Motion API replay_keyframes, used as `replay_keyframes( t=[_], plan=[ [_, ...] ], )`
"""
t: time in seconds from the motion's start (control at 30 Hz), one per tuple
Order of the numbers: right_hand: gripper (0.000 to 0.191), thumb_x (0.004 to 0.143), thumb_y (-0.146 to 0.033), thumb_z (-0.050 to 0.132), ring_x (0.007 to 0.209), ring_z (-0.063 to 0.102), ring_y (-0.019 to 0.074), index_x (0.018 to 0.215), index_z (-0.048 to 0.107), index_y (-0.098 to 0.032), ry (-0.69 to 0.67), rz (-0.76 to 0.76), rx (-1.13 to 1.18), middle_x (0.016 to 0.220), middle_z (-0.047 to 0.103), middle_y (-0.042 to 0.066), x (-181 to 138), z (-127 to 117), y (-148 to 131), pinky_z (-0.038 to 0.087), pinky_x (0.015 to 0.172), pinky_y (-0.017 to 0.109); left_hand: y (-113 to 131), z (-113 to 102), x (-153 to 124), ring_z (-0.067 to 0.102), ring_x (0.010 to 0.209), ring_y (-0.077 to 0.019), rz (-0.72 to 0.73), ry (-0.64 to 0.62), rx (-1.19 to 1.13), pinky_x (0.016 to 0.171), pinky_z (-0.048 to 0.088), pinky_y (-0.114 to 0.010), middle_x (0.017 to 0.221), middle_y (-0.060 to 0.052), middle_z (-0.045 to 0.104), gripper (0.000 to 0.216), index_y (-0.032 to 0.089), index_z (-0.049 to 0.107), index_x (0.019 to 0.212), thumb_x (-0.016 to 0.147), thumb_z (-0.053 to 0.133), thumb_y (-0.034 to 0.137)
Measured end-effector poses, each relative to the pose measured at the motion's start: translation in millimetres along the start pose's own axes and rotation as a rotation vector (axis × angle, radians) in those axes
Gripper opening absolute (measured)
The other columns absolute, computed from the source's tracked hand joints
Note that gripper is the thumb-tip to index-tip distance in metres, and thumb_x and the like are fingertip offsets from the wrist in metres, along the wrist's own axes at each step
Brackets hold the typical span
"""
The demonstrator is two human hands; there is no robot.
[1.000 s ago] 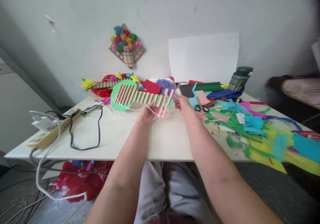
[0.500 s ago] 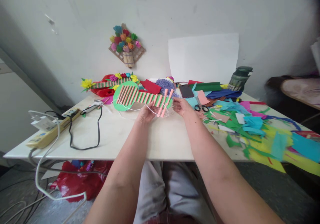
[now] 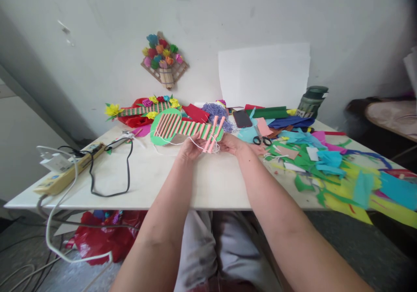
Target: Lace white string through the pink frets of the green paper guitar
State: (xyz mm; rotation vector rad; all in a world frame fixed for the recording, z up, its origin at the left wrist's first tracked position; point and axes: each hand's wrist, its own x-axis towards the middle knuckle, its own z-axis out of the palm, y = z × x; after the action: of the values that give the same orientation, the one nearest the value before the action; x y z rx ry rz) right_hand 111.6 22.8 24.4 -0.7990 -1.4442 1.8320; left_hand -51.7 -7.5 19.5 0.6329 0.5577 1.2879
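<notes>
A green guitar-shaped paper craft [image 3: 168, 141] with pink rolled-paper strips across it is held just above the table in the head view. My left hand [image 3: 191, 147] grips its neck from below, near the middle. At the narrow right end, my right hand [image 3: 230, 144] closes on the edge, its fingertips partly hidden behind the craft. Two long pink paper rolls [image 3: 219, 129] lie slantwise over that end. Thin white string [image 3: 176, 144] winds around the rolls and loops loosely along the neck.
Black-handled scissors [image 3: 262, 141], a phone [image 3: 242, 118] and many coloured paper scraps [image 3: 312, 161] lie to the right. A dark green bottle [image 3: 312, 102] stands behind them. At the left are a power strip [image 3: 65, 174] and cables. A flower-covered craft [image 3: 143, 108] lies at the back.
My right hand has moved left and in under the craft's narrow end, taking hold of it. The craft has shifted slightly; my left hand keeps its grip.
</notes>
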Motion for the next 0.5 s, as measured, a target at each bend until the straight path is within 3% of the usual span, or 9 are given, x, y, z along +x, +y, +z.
replay_keyframes(
  t=[0.13, 0.33, 0.5],
  plan=[
    [0.026, 0.060, -0.017, 0.062, 0.034, 0.014, 0.0006, 0.056, 0.036, -0.018, 0.072, -0.025, 0.158, 0.040, 0.025, -0.010, 4, -9, -1, 0.008, 0.033, 0.015, 0, -1, 1, 0.066, 0.074, -0.0221, 0.005, 0.010, 0.007, 0.079, 0.050, -0.039, 0.072, -0.013, 0.068, 0.024, 0.007, 0.060, 0.092, 0.084, 0.039, 0.016],
    [0.018, 0.062, -0.018, 0.060, 0.033, 0.019, 0.0001, 0.066, 0.043, -0.018, 0.191, -0.125, 0.382, 0.048, 0.042, -0.008, 4, -19, -4, 0.009, 0.032, 0.015, 1, 1, -2, 0.066, 0.068, -0.0211, -0.004, 0.003, 0.016, 0.073, 0.051, -0.037, 0.070, -0.013, 0.068, 0.025, 0.007, 0.060, 0.088, 0.085, 0.037, 0.018],
    [0.026, 0.054, -0.010, 0.062, 0.033, 0.016, 0.0004, 0.075, 0.050, -0.018, 0.026, -0.104, 0.283, 0.044, 0.033, -0.011, -3, -10, -7, 0.008, 0.033, 0.015, 1, 1, -2, 0.066, 0.071, -0.0213, 0.008, 0.014, 0.005, 0.077, 0.050, -0.039, 0.072, -0.013, 0.068, 0.026, 0.006, 0.060, 0.095, 0.085, 0.038, 0.017]
  ],
)
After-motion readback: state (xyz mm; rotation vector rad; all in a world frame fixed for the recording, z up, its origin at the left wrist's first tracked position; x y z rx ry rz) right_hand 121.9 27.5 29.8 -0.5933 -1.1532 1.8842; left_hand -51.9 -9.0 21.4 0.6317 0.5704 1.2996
